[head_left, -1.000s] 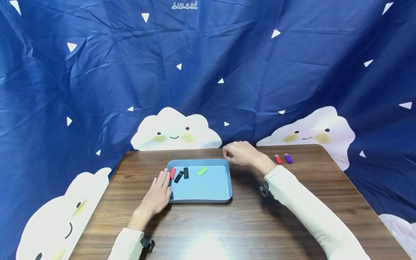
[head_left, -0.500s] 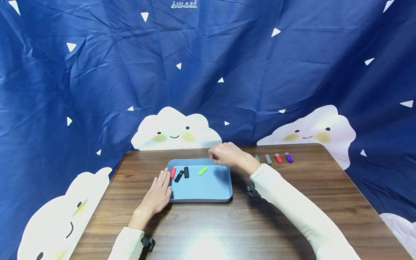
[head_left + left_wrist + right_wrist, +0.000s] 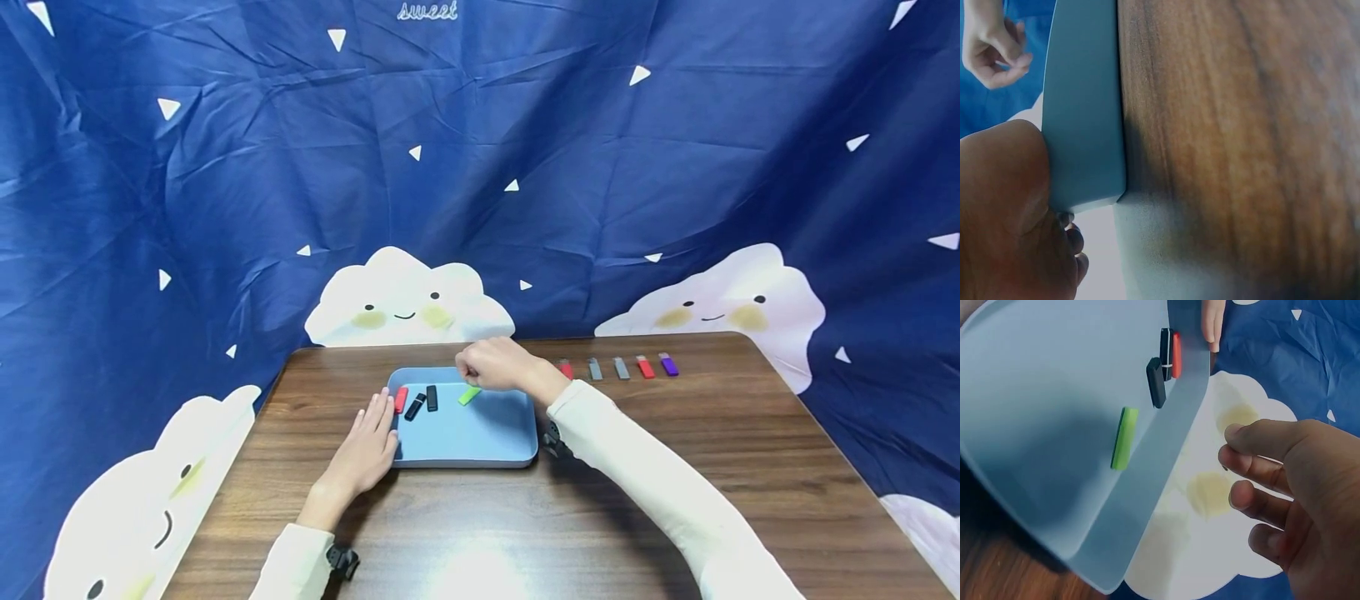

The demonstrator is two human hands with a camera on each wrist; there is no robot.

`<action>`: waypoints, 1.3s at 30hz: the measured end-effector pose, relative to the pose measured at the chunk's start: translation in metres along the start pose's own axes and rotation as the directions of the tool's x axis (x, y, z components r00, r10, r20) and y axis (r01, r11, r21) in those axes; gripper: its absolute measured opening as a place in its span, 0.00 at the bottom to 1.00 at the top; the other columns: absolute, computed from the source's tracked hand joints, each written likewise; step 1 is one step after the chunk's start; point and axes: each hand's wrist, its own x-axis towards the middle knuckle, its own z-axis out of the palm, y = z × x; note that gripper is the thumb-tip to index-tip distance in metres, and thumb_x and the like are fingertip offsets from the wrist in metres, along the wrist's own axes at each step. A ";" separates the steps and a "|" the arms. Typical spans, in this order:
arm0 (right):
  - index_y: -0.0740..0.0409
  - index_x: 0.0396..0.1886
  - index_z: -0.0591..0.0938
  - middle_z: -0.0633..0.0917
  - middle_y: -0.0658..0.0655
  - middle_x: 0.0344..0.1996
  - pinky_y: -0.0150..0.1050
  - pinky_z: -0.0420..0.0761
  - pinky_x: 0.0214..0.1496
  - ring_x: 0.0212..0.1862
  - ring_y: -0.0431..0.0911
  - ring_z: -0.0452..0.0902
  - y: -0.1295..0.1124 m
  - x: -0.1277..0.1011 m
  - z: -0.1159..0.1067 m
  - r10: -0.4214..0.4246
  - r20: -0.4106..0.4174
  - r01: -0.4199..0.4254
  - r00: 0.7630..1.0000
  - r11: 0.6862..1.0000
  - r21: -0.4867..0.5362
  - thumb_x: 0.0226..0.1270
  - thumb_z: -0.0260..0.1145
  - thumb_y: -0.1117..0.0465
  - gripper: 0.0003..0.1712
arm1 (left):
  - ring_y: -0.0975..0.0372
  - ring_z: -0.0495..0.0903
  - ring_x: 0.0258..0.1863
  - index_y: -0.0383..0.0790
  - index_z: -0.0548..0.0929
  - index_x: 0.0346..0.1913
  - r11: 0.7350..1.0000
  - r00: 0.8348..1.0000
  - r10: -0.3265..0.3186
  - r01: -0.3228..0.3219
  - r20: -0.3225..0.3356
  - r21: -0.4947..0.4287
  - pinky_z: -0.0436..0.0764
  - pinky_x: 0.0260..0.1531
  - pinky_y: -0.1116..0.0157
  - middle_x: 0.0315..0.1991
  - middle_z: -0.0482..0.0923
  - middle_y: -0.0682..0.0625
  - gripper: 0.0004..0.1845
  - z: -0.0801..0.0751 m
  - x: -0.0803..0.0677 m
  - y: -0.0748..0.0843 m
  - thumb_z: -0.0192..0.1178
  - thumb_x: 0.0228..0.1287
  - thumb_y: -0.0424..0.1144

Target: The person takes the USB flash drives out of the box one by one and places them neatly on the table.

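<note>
On the wooden surface point(image 3: 480, 533), starting from the left, the left hand point(image 3: 367, 450) lay flat with its fingers point(image 3: 378, 414) straight and relaxed, gripping nothing, pressed against the left wall of the blue tray point(image 3: 465, 457). From the left wrist view, the heel of that hand sat right up against the tray's outer wall.

Inside the tray, a red stick point(image 3: 401, 399) lay nearest the left wall, just beside those fingertips. Next came a black stick point(image 3: 415, 407), tilted, and then another black stick point(image 3: 432, 397), lying nearly straight and close to its neighbour. Further right, a green stick point(image 3: 469, 396) rested on the tray floor at a slant, apart from the other three.

Right over that green stick hovered the right hand point(image 3: 491, 364), above the far half of the tray, its fingers point(image 3: 1254, 445) curled inward. Whether they pinched anything, I could not tell; the right wrist view showed curled fingers with nothing plainly between them.

Beyond the tray to the right, a row of small sticks lay side by side on the surface, well apart from the tray: a red one point(image 3: 566, 368), two grey ones point(image 3: 595, 368) and point(image 3: 621, 367), another red point(image 3: 645, 367), and a purple one point(image 3: 669, 365) at the far right end.
</note>
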 end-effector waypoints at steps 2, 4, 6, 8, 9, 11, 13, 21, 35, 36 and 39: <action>0.45 0.29 0.83 0.82 0.42 0.27 0.34 0.72 0.30 0.31 0.37 0.74 -0.002 0.005 0.002 0.004 0.006 -0.004 1.000 1.000 0.001 0.70 0.70 0.63 0.10 | 0.38 0.53 0.85 0.23 0.56 0.82 1.000 1.000 0.004 -0.004 -0.010 -0.003 0.56 0.83 0.37 0.86 0.50 0.32 0.34 0.000 0.000 0.000 0.46 0.83 0.39; 0.45 0.30 0.84 0.83 0.42 0.28 0.34 0.73 0.30 0.32 0.37 0.75 -0.005 0.011 0.005 0.005 0.012 -0.005 1.000 1.000 0.003 0.71 0.69 0.63 0.09 | 0.37 0.54 0.84 0.22 0.57 0.81 1.000 1.000 0.008 -0.008 -0.022 -0.005 0.57 0.82 0.36 0.85 0.51 0.31 0.33 0.000 -0.001 -0.001 0.46 0.82 0.38; 0.45 0.30 0.84 0.84 0.42 0.28 0.34 0.74 0.30 0.32 0.37 0.75 -0.007 0.016 0.008 0.007 0.020 -0.007 1.000 1.000 0.005 0.72 0.69 0.62 0.09 | 0.36 0.55 0.84 0.22 0.58 0.81 1.000 0.999 0.014 -0.014 -0.032 -0.007 0.58 0.81 0.35 0.85 0.52 0.30 0.33 0.001 -0.001 -0.002 0.46 0.81 0.38; 0.45 0.31 0.84 0.84 0.42 0.29 0.34 0.75 0.31 0.32 0.37 0.76 -0.009 0.020 0.011 0.012 0.032 -0.012 0.999 1.000 0.004 0.73 0.69 0.61 0.08 | 0.36 0.55 0.84 0.22 0.58 0.81 1.000 0.999 0.014 -0.015 -0.035 -0.015 0.58 0.81 0.35 0.85 0.52 0.30 0.33 0.001 -0.001 -0.002 0.46 0.81 0.38; 0.44 0.32 0.84 0.84 0.42 0.30 0.34 0.75 0.31 0.33 0.37 0.76 -0.010 0.022 0.012 0.013 0.036 -0.013 0.999 1.000 0.003 0.73 0.69 0.60 0.08 | 0.36 0.55 0.83 0.21 0.58 0.81 1.000 0.999 0.015 -0.015 -0.036 -0.019 0.58 0.81 0.35 0.84 0.52 0.30 0.33 0.001 -0.002 -0.003 0.46 0.81 0.38; 0.44 0.32 0.85 0.85 0.42 0.31 0.34 0.76 0.32 0.33 0.36 0.76 -0.012 0.027 0.015 0.015 0.043 -0.015 0.999 1.000 0.003 0.74 0.69 0.59 0.08 | 0.35 0.55 0.83 0.21 0.58 0.81 1.000 0.999 0.018 -0.019 -0.036 -0.023 0.58 0.81 0.35 0.84 0.52 0.30 0.34 0.002 -0.003 -0.004 0.46 0.81 0.38; 0.44 0.33 0.85 0.85 0.42 0.32 0.34 0.77 0.33 0.34 0.37 0.77 -0.015 0.031 0.017 0.015 0.045 -0.016 0.999 1.000 0.008 0.74 0.68 0.59 0.07 | 0.36 0.54 0.84 0.22 0.57 0.81 1.000 0.999 0.014 -0.014 -0.032 -0.019 0.58 0.81 0.35 0.85 0.51 0.30 0.34 0.002 -0.004 -0.004 0.46 0.81 0.38; 0.46 0.41 0.88 0.88 0.44 0.37 0.35 0.80 0.36 0.37 0.39 0.79 -0.024 0.045 0.023 0.030 0.081 -0.033 0.996 0.999 0.040 0.76 0.69 0.57 0.03 | 0.38 0.52 0.85 0.23 0.57 0.82 1.000 1.000 -0.014 0.014 -0.017 -0.015 0.57 0.82 0.37 0.86 0.50 0.32 0.34 -0.002 -0.009 -0.002 0.46 0.82 0.39; 0.49 0.60 0.86 0.87 0.50 0.54 0.45 0.87 0.55 0.53 0.46 0.86 -0.041 0.065 0.044 0.063 0.139 -0.071 0.988 0.996 0.051 0.77 0.70 0.51 0.17 | 0.40 0.51 0.86 0.24 0.55 0.83 1.000 1.000 -0.024 0.024 0.008 -0.004 0.56 0.83 0.39 0.86 0.48 0.34 0.34 -0.004 -0.009 0.000 0.47 0.84 0.39; 0.49 0.61 0.85 0.87 0.50 0.55 0.45 0.87 0.54 0.52 0.46 0.86 -0.042 0.066 0.047 0.066 0.143 -0.074 0.987 0.996 0.049 0.77 0.70 0.51 0.18 | 0.40 0.51 0.86 0.24 0.54 0.83 1.000 1.000 -0.025 0.025 0.010 -0.006 0.56 0.84 0.39 0.86 0.48 0.34 0.34 -0.004 -0.009 0.000 0.47 0.84 0.39; 0.50 0.63 0.85 0.87 0.50 0.56 0.46 0.87 0.55 0.53 0.47 0.86 -0.045 0.070 0.054 0.081 0.151 -0.089 0.985 0.995 0.044 0.77 0.70 0.51 0.20 | 0.39 0.52 0.85 0.23 0.56 0.82 1.000 1.000 -0.011 0.011 0.004 -0.007 0.57 0.83 0.38 0.86 0.49 0.32 0.34 -0.004 -0.009 0.002 0.46 0.83 0.38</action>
